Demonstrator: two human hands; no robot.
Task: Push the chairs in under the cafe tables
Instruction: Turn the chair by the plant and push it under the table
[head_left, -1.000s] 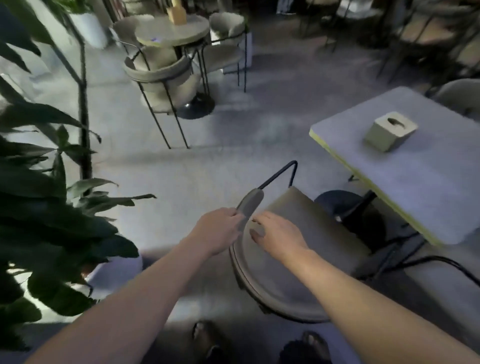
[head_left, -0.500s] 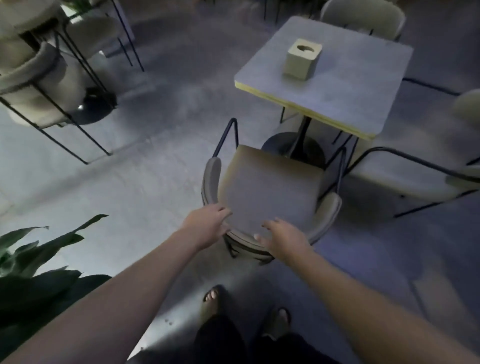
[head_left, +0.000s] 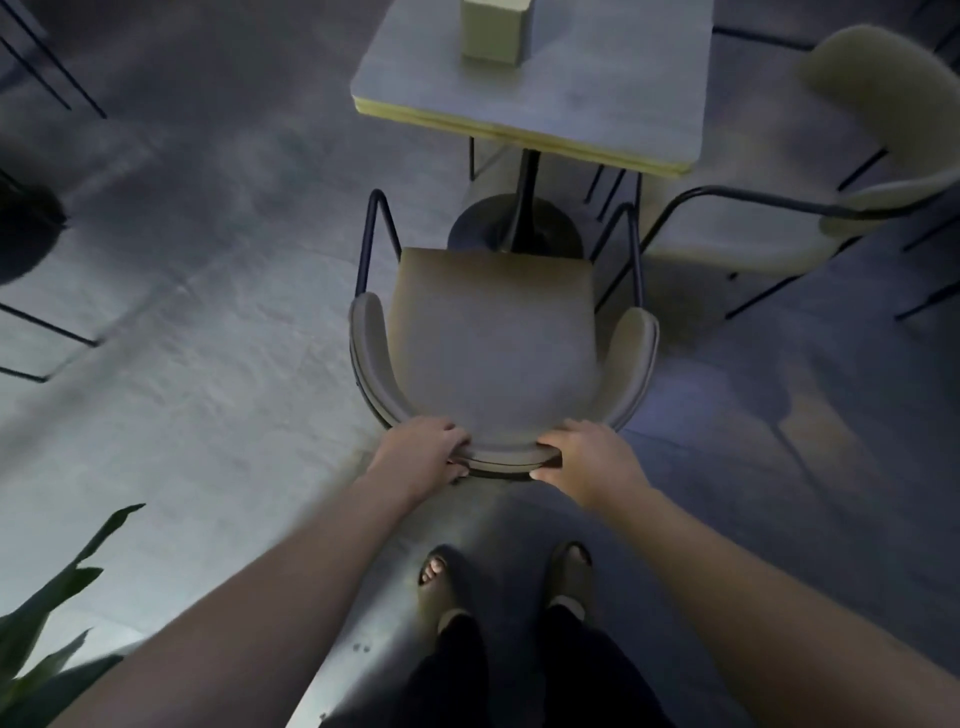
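Observation:
A grey padded armchair (head_left: 493, 343) with thin black metal legs stands right in front of me, its seat facing a square grey cafe table (head_left: 597, 88) with a yellow edge. My left hand (head_left: 423, 454) grips the curved backrest on its left side. My right hand (head_left: 589, 460) grips the same backrest on its right side. The chair's front edge lies near the table's round black base (head_left: 514, 228), with most of the seat out from under the tabletop.
A beige tissue box (head_left: 493, 28) sits on the table. A second pale chair (head_left: 810, 208) stands at the table's right side. Plant leaves (head_left: 57, 623) reach in at the lower left. Black chair legs (head_left: 47, 332) show at the far left. My sandalled feet (head_left: 504, 582) stand behind the chair.
The chair has turned from an angle to square on with the table and moved closer to it. Both hands shifted from the armrest area to either side of the backrest.

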